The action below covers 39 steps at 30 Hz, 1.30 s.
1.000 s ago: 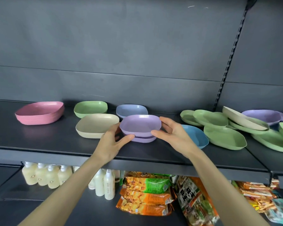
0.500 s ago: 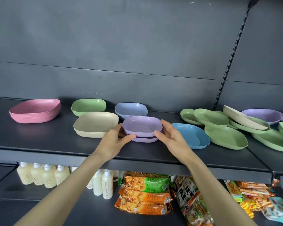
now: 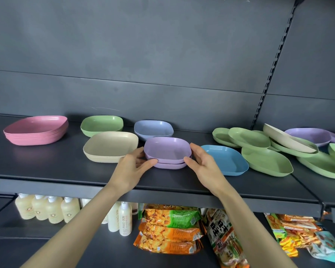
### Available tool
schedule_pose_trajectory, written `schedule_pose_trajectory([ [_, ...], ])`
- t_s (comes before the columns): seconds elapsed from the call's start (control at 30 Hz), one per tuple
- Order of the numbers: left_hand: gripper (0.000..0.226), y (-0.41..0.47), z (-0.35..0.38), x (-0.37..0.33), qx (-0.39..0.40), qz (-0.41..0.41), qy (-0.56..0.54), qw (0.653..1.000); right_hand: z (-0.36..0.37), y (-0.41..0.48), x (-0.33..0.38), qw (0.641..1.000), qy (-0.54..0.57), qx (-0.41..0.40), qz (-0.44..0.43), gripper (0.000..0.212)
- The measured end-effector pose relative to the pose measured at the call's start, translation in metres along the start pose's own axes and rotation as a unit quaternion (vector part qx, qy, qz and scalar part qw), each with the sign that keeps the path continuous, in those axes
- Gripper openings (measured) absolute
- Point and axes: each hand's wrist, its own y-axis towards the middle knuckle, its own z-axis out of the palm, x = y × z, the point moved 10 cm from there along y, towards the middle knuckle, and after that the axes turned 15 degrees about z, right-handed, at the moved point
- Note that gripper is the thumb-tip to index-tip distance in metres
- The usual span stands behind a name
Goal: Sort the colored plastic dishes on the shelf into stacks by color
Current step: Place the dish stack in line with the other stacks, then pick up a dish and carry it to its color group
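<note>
A purple dish (image 3: pixel 167 149) sits nested on top of a small purple stack (image 3: pixel 169 165) at the middle of the dark shelf (image 3: pixel 46 171). My left hand (image 3: pixel 132 169) holds its left side and my right hand (image 3: pixel 203 167) its right side, thumbs at the front. Around it stand a pink stack (image 3: pixel 37 130), a green dish (image 3: pixel 102 124), a beige stack (image 3: pixel 110 146) and a blue-grey stack (image 3: pixel 153 128). A blue dish (image 3: pixel 224 159) lies just right of my right hand.
At the right lies an unsorted heap: several green dishes (image 3: pixel 265 161), a tilted beige dish (image 3: pixel 286 140) and a purple dish (image 3: pixel 307 135). The shelf below holds lotion bottles (image 3: pixel 48 209) and snack bags (image 3: pixel 170 229). A slotted upright (image 3: pixel 267 84) divides the back wall.
The purple dish between my hands has come down and now rests nested on the purple stack. Both hands stayed at its sides.
</note>
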Motion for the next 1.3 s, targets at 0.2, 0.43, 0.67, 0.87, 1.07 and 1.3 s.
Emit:
schedule_pose_trajectory([
  [0.2,0.040,-0.001,-0.003,-0.009,-0.013,0.002,0.038,0.999,0.003,0.003,-0.005,1.000,-0.022,-0.002,0.018,0.055],
  [0.43,0.035,-0.003,-0.001,-0.012,0.001,0.007,0.044,0.999,0.004,0.001,-0.003,0.995,-0.096,-0.020,0.016,0.051],
  [0.67,0.041,-0.003,0.001,-0.015,0.051,0.010,0.091,0.994,0.000,-0.008,0.016,0.986,-0.164,-0.037,-0.002,0.051],
  [0.87,0.037,0.025,-0.012,-0.062,0.047,0.103,0.236,0.965,-0.048,-0.021,0.068,0.966,-0.213,-0.124,-0.076,0.033],
  [1.07,0.050,0.077,0.011,-0.120,0.096,0.176,0.264,0.943,-0.122,-0.021,0.096,0.929,-0.308,-0.192,-0.072,0.039],
  [1.3,0.059,0.125,0.081,-0.157,0.201,0.230,0.278,0.911,-0.201,-0.013,0.086,0.886,-0.414,-0.207,-0.022,0.049],
])
